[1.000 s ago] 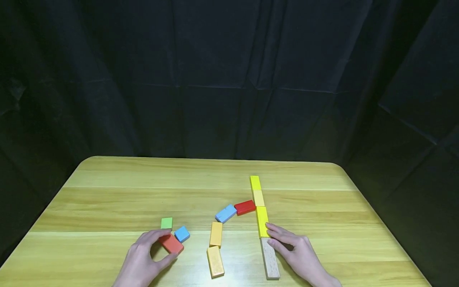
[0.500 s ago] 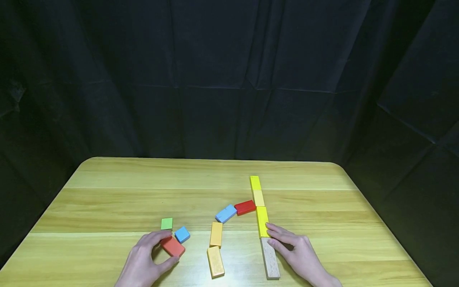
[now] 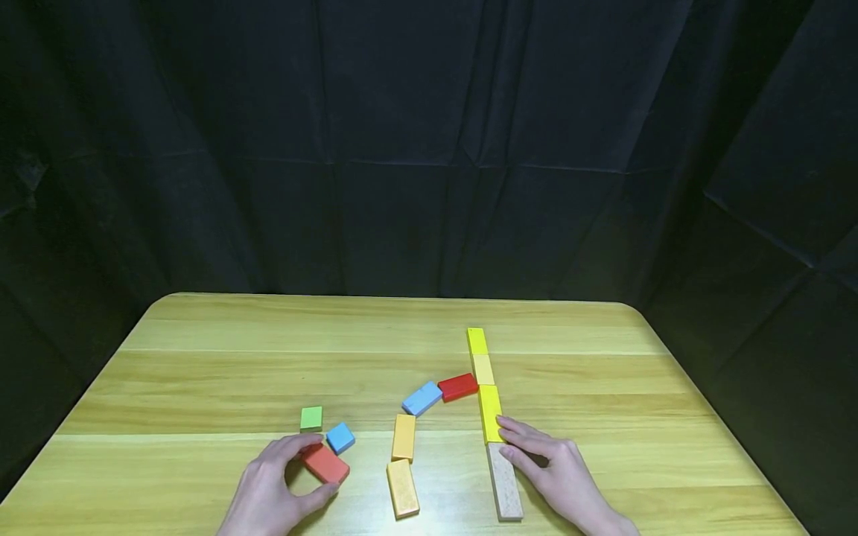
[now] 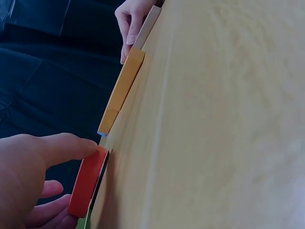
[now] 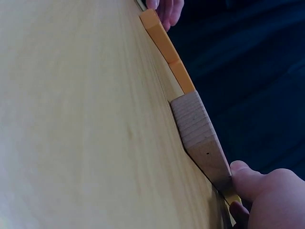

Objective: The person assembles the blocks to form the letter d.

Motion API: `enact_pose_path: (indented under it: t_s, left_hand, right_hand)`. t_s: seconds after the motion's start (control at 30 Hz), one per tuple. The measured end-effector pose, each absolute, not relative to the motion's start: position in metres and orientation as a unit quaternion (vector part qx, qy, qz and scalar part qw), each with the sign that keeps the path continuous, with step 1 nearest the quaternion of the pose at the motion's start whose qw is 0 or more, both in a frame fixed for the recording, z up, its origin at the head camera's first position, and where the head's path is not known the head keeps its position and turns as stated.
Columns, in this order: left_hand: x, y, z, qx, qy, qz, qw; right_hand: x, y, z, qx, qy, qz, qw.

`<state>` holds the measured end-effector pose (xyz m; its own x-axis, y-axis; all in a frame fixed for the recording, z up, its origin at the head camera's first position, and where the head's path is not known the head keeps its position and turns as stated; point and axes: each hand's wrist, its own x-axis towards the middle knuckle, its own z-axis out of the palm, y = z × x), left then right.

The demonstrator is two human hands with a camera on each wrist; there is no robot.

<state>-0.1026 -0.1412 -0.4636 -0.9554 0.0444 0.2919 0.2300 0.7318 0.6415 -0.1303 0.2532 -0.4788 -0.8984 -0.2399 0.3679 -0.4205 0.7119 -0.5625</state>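
Note:
My left hand (image 3: pixel 269 484) pinches a red block (image 3: pixel 326 463) by its ends, between thumb and fingers. In the left wrist view, that red block (image 4: pixel 87 183) is right at the tabletop, with a dark shadow along its lower edge. A green block (image 3: pixel 311 418) and a small blue block (image 3: pixel 340 438) lie just beyond it. On the right, my right hand (image 3: pixel 553 469) rests at the joint of a yellow block (image 3: pixel 490 408) and a plain wooden block (image 3: pixel 505 484). Its fingertips touch the yellow one. The thumb lies against the wooden block (image 5: pixel 202 138) in the right wrist view.
Two orange blocks (image 3: pixel 403 487), a longer blue block (image 3: pixel 422 399) and a dark red block (image 3: pixel 459 387) form a bent line to the yellow block. A pale yellow block (image 3: pixel 482 369) and another yellow block (image 3: pixel 477 341) extend the straight row. Black cloth (image 3: pixel 402 186) surrounds the table (image 3: pixel 221 357).
The left hand and the red block have shifted slightly right and toward me, opening a small gap from the green block. The right hand and the other blocks have not visibly moved.

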Motion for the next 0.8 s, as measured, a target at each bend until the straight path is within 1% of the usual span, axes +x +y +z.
enact_pose_path:
  t_s: [0.23, 0.37, 0.47, 0.6, 0.67, 0.8]
  left_hand:
    - [-0.097, -0.132, -0.462, -0.085, -0.91, -0.376, 0.15]
    - [-0.093, -0.118, -0.458, -0.1, -0.902, -0.399, 0.133]
    - [-0.09, -0.107, -0.457, -0.125, -0.899, -0.402, 0.121]
    - [-0.088, -0.093, -0.461, -0.176, -0.889, -0.403, 0.129]
    - [-0.087, -0.085, -0.463, -0.195, -0.879, -0.418, 0.125]
    - [-0.087, -0.069, -0.468, -0.242, -0.859, -0.428, 0.145]
  right_hand:
    - [-0.13, 0.253, -0.48, 0.178, -0.916, 0.333, 0.134]
    - [-0.13, 0.255, -0.48, 0.17, -0.92, 0.33, 0.131]
    - [-0.129, 0.255, -0.48, 0.163, -0.923, 0.326, 0.127]
    - [-0.129, 0.255, -0.48, 0.163, -0.922, 0.327, 0.127]
    - [-0.129, 0.254, -0.481, 0.165, -0.921, 0.33, 0.129]
    - [-0.13, 0.254, -0.481, 0.172, -0.918, 0.332, 0.134]
